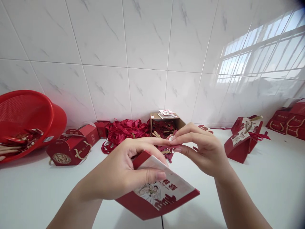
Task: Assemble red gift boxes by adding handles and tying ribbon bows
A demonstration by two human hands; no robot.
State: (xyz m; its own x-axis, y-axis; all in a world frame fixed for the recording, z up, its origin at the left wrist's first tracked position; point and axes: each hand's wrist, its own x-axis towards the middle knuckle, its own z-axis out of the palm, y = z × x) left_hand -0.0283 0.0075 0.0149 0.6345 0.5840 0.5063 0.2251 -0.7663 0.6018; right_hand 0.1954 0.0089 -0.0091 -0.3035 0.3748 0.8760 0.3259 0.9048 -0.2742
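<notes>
My left hand (124, 168) grips a red gift box (133, 203) tilted in front of me, thumb on its front and fingers behind. A white printed card (183, 184) with red characters and a drawn figure lies on the box's front. Above the box, my right hand (202, 146) is closed in a pinch, its fingertips meeting my left index fingertip. A short stretch of dark red ribbon (177, 147) shows between these fingertips. The rest of that ribbon is hidden by my hands.
A red plastic basket (58, 117) lies tipped at the left, beside red boxes with rope handles (69, 152). Loose red ribbons (126, 130) are heaped by the tiled wall, next to a cardboard box (179, 121). Red boxes with cards (235, 148) stand at the right.
</notes>
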